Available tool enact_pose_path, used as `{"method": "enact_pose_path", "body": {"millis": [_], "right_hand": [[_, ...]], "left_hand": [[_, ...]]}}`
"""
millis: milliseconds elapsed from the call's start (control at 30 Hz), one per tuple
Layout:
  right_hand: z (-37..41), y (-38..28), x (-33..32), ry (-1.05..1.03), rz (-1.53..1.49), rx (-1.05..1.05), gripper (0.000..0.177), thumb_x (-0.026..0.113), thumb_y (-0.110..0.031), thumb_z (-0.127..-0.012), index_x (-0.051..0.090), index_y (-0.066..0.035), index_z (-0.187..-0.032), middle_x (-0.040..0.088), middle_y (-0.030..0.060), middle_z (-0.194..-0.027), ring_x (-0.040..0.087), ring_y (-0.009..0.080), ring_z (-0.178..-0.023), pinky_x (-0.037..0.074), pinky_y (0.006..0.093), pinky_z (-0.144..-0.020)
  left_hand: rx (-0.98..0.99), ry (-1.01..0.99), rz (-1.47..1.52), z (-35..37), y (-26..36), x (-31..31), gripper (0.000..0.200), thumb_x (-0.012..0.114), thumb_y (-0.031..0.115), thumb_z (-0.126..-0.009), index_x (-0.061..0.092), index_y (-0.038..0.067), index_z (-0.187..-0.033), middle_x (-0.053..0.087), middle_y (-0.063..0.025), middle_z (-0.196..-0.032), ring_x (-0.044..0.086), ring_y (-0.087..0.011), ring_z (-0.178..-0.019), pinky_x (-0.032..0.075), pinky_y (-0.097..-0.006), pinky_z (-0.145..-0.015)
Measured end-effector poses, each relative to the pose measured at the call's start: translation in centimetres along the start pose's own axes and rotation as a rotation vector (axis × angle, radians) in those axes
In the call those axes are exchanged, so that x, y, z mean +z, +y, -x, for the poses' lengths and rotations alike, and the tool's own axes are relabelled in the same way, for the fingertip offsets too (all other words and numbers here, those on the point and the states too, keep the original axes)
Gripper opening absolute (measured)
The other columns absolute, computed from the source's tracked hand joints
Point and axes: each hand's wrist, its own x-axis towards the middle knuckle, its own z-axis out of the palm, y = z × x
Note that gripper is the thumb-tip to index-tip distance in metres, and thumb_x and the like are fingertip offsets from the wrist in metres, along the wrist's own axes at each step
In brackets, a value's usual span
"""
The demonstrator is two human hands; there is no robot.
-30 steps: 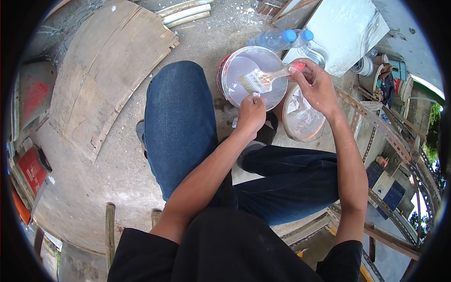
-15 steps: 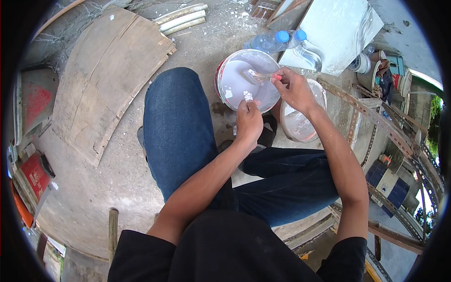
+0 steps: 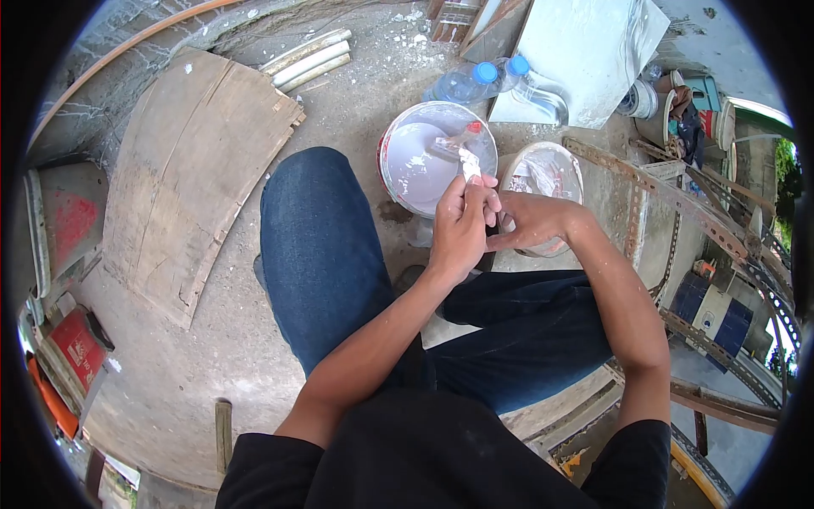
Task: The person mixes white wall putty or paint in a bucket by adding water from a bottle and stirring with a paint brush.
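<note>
My left hand (image 3: 460,222) is closed on a small white-smeared piece (image 3: 469,161), which points up over the near rim of a paint bucket (image 3: 383,161). Its exact kind is hidden by the white coating. My right hand (image 3: 536,222) is close beside the left, its thumb apart from its fingers; the fingertips are partly hidden behind the left hand. A red-handled brush (image 3: 449,146) rests in the bucket of pale, lilac-white paint (image 3: 415,161). To the right stands a second, white-smeared bucket (image 3: 582,182), partly covered by my right hand and wrist.
Two blue-capped plastic bottles (image 3: 462,86) lie behind the bucket, beside a pale panel (image 3: 577,59). A curved wooden board (image 3: 182,170) lies to the left, near white pipes (image 3: 309,64). A rusty perforated metal frame (image 3: 670,191) stands at the right.
My right hand has let go of the brush, which now rests in the bucket, and has come down beside my left hand. The left hand still holds the white-smeared piece.
</note>
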Motion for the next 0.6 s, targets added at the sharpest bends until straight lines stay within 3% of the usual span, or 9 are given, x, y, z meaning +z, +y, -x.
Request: {"method": "enact_pose_path", "body": {"millis": [100,200,233,333,433,533,600], "right_hand": [[0.1,-0.9,0.4,-0.079,-0.06,0.1,0.043,0.064,-0.038,-0.085,0.06,0.001,-0.102,0.064,0.0158,-0.091,0.061,0.0274,-0.083,0.047,0.0366,-0.078],[0.4,0.6,0.8,0.02,-0.051,0.035,0.043,0.059,-0.041,-0.089,0.061,0.001,-0.1,0.063,0.0154,-0.087,0.059,0.0276,-0.08,0.046,0.0353,-0.077],[0.8,0.3,0.3,-0.075,-0.005,0.208,0.045,0.055,-0.043,-0.091,0.063,0.0,-0.1,0.063,0.0161,-0.087,0.059,0.0277,-0.082,0.045,0.0359,-0.077],[2.7,-0.2,-0.8,-0.129,-0.079,0.26,0.034,0.059,-0.029,-0.089,0.063,-0.002,-0.11,0.066,0.0171,-0.099,0.062,0.0245,-0.089,0.046,0.0349,-0.083],[4.4,-0.4,-1.5,-0.076,-0.033,0.221,0.035,0.055,-0.031,-0.092,0.063,-0.001,-0.109,0.065,0.016,-0.104,0.063,0.0229,-0.091,0.048,0.0332,-0.082],[5.1,1.2,-1.4,-0.044,-0.187,0.328,0.039,0.051,-0.035,-0.095,0.061,0.0,-0.109,0.064,0.0152,-0.109,0.064,0.0216,-0.095,0.05,0.0317,-0.082],[6.0,2.1,-1.9,0.0,-0.318,0.437,0.042,0.048,-0.039,-0.097,0.06,0.0,-0.11,0.064,0.0148,-0.109,0.066,0.0212,-0.098,0.052,0.0313,-0.083]], "left_hand": [[0.068,-0.098,-0.093,0.1,0.6,0.6,0.026,0.04,0.02,-0.103,0.056,0.0,-0.105,0.061,-0.0066,-0.08,0.05,-0.0076,-0.066,0.042,-0.0239,-0.063],[0.121,-0.076,-0.246,-0.1,1.4,1.2,0.025,0.042,0.017,-0.101,0.057,-0.002,-0.106,0.065,-0.0109,-0.084,0.056,-0.0134,-0.073,0.045,-0.0287,-0.069],[0.142,-0.05,-0.304,-0.3,1.5,1.3,0.025,0.043,0.017,-0.101,0.057,-0.003,-0.107,0.066,-0.0122,-0.085,0.058,-0.0162,-0.077,0.046,-0.0309,-0.071],[0.366,-0.128,-0.665,-0.9,0.7,0.8,0.031,0.043,0.022,-0.101,0.06,-0.001,-0.115,0.067,-0.0136,-0.097,0.057,-0.022,-0.095,0.042,-0.0338,-0.088],[0.433,-0.332,-0.743,-0.4,1.0,1.2,0.03,0.046,0.019,-0.099,0.061,0.002,-0.118,0.064,-0.0193,-0.107,0.052,-0.0287,-0.107,0.039,-0.0364,-0.094],[0.46,-0.283,-0.732,0.1,-0.7,1.8,0.031,0.047,0.018,-0.098,0.059,0.0,-0.121,0.06,-0.0228,-0.113,0.051,-0.0335,-0.111,0.039,-0.0378,-0.095],[0.336,-0.213,-0.823,0.7,-1.0,1.5,0.033,0.048,0.018,-0.098,0.057,-0.001,-0.123,0.059,-0.0238,-0.114,0.052,-0.0362,-0.112,0.039,-0.0396,-0.096]]}}
